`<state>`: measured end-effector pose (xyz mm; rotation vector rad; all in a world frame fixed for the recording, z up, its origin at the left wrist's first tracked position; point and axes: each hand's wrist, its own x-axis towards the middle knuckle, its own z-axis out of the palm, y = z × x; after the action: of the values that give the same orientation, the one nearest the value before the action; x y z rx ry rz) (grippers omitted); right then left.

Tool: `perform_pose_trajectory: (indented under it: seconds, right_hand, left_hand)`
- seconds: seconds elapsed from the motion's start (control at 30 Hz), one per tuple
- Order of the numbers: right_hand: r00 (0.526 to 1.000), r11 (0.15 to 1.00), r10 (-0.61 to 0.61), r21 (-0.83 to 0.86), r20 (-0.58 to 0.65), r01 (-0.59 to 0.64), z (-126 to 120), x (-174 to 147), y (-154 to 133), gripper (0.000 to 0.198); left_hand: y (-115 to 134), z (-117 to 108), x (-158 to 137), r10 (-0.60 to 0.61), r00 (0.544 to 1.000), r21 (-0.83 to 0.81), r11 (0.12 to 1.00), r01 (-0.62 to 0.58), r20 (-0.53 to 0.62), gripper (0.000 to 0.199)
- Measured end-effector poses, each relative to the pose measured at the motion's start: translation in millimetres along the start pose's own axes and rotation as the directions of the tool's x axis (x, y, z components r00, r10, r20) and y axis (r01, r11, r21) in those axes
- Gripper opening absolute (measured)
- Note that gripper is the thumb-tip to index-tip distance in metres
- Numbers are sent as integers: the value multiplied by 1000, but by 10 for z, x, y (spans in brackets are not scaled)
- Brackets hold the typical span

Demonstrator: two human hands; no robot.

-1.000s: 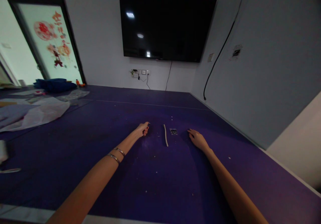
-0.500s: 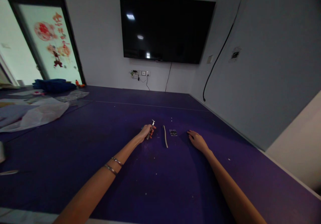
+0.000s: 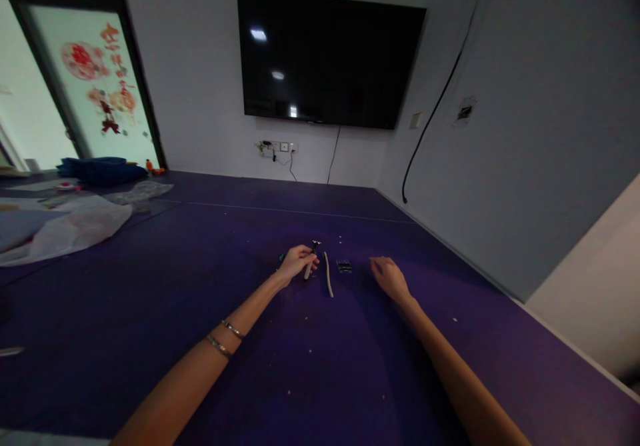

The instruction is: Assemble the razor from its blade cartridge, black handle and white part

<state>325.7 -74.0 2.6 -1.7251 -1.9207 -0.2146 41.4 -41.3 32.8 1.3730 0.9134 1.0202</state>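
My left hand [image 3: 297, 263] is closed around the handle of a razor [image 3: 308, 270], its small T-shaped head pointing away from me. Just right of it a slim, slightly curved off-white stick [image 3: 328, 276] with a dark far end lies on the purple surface. Beside that is a small, flat dark piece [image 3: 344, 267] with pale marks, too small to make out. My right hand [image 3: 390, 278] rests low at the right, holding nothing, its fingers loosely bent and apart from the dark piece. A small dark thing [image 3: 281, 257] shows partly behind my left hand.
The purple surface [image 3: 240, 393] reaches to the wall, with tiny white specks on it. Clear plastic sheeting [image 3: 85, 226] and a dark blue cloth bundle [image 3: 103, 170] lie at the left. A television [image 3: 330, 59] hangs ahead; a black cable [image 3: 440, 99] dangles at the right.
My left hand has shifted slightly right and turned the razor, so its head now shows as a T nearer the stick. The fingers of my right hand have drawn in a little.
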Motion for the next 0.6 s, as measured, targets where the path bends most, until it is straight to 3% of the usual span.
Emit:
perform_pose_trajectory:
  seconds: [0.1,0.2,0.33,0.47,0.6]
  right_hand:
    - [991,994,97,-51,95,-93,-87,49,-455,39]
    - [960,996,61,-81,272,-41,-40,77,-913,46]
    - [937,986,78,-166,340,-22,145,73,-1294,49]
    - [916,982,106,-185,388,-36,225,74,-1357,40]
    - [919,988,131,-126,372,-90,68,147,-1126,40]
  left_hand:
    - [17,12,6,19,1000,1,1000,-19,2,15]
    - [35,24,5,38,999,-5,999,-38,7,15]
    - [77,41,-23,56,998,-26,998,-55,35,18]
    - [106,50,-38,75,995,-52,996,-71,70,20]
    - [125,49,-29,112,989,-63,992,-106,94,20]
